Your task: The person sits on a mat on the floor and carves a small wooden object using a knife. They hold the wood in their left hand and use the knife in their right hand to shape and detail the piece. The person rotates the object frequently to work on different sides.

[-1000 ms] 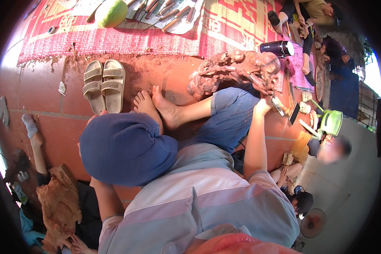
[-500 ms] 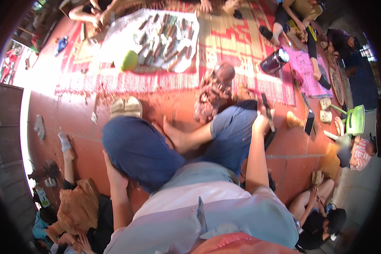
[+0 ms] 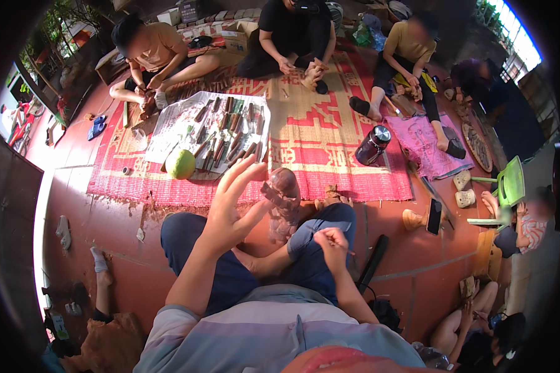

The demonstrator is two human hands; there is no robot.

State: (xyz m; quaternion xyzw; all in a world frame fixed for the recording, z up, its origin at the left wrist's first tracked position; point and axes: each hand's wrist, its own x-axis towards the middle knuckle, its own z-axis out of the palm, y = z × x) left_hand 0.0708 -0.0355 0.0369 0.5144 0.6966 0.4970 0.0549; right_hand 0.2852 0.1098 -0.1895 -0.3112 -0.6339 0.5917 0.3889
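A carved reddish-brown wooden figure (image 3: 284, 214) with a round smooth top stands upright on the floor between my bent legs. My left hand (image 3: 232, 208) is raised at its left side, open, fingers stretched and thumb apart. Its fingertips overlap the figure's edge; I cannot tell whether they touch it. Over my right knee, my right hand (image 3: 333, 244) is closed with curled fingers; something thin seems to stick out by it, too small to name. A long dark object (image 3: 373, 261) lies on the floor beside my right thigh.
Ahead, a red patterned mat (image 3: 317, 161) bears a sheet with several carving tools (image 3: 230, 127), a green round fruit (image 3: 180, 164) and a dark flask (image 3: 373, 145). A phone (image 3: 434, 216) leans on a wooden piece at right. Several people sit around, near a green chair (image 3: 510, 183).
My left hand has risen from beside my left knee to the figure. My right hand has left the dark tool and moved inward. The figure now stands more upright, and my view has tilted up.
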